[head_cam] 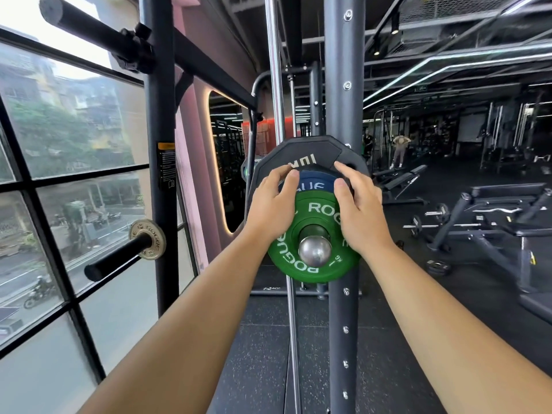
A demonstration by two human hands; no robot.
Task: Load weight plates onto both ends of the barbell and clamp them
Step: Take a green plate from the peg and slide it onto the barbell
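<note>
The green plate [283, 256] is being seated by flat left hand [273, 204] and right hand [360, 212], nothing gripped; clamping seems required next.

blue plate [316, 178] mostly behind green plate [286, 249], black plate [310, 146] lettering partly under left hand [273, 204]

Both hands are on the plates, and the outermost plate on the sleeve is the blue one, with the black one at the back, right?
Not quite. The head view shows the green plate outermost on the sleeve; the blue plate sits behind it. The left hand and right hand are on the plates, and the black plate is at the back.
</note>
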